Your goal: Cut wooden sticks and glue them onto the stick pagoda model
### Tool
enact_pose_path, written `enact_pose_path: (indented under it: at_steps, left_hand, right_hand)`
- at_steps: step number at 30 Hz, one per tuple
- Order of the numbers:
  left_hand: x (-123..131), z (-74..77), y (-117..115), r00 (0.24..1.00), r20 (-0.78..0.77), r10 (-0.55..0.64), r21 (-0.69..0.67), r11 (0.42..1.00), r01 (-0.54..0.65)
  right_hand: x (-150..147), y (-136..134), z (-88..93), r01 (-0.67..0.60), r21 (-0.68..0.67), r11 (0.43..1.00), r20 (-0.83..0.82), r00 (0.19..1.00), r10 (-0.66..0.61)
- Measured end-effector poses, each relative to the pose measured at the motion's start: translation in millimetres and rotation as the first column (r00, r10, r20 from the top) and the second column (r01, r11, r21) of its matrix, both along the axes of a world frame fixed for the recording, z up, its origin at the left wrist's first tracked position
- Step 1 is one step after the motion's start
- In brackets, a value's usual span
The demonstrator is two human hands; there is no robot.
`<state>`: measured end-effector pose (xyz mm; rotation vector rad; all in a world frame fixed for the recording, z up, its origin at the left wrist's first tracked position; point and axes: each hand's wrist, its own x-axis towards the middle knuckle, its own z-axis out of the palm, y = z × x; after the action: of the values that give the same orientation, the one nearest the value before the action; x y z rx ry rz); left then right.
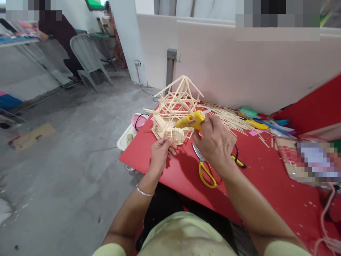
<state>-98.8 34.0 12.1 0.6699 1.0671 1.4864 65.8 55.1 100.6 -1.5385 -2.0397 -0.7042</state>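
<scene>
Glue gun (192, 121): right fingers (207, 125) are grasping it, nozzle (178, 124) pointing leftward over model (172, 114); left fingers (161, 141), lying nearer, are pinching model's near edge.

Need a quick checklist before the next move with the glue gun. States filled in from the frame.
1. Glue gun in right hand: ok.
2. Glue stick loaded: ok, its end sticks out of the back.
3. Left hand gripping the stick structure: cannot tell; fingers are at its near edge.
4. Nozzle hot: cannot tell.
5. Scissors well away from hands: probably not ok, they lie beside the right hand.
6. Loose sticks on the table: ok.
</scene>
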Motion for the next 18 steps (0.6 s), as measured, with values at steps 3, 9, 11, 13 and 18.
enact_pose_path:
  at_steps: [3, 9, 11, 13, 18]
  left_hand:
    - [0.2, -2.0, 2.0, 1.000, -0.009, -0.009, -0.006, 1.000, 0.009]
    - [1.7, -5.8, 5.9, 1.000, -0.009, -0.020, -0.001, 1.000, 0.020]
    - [2.2, -6.0, 7.6, 1.000, -0.016, -0.018, 0.007, 1.000, 0.018]
    - [2.7, -5.4, 9.1, 0.999, -0.030, -0.014, 0.014, 1.000, 0.014]
    - [3.4, -2.0, 11.5, 0.998, -0.055, -0.012, -0.008, 1.000, 0.012]
  right_hand:
    - [-3.6, 2.6, -1.0, 0.006, 0.002, 1.000, 0.023, 1.000, -0.006]
    - [-6.0, 6.3, -2.0, -0.024, -0.046, 0.999, -0.008, 1.000, 0.024]
    - [-5.8, 7.0, -2.5, -0.021, -0.051, 0.998, -0.021, 1.000, 0.020]
    - [-5.2, 7.6, -2.9, -0.009, -0.034, 0.999, -0.003, 1.000, 0.009]
    - [-4.4, 9.5, -3.6, 0.013, 0.021, 1.000, 0.049, 0.999, -0.014]
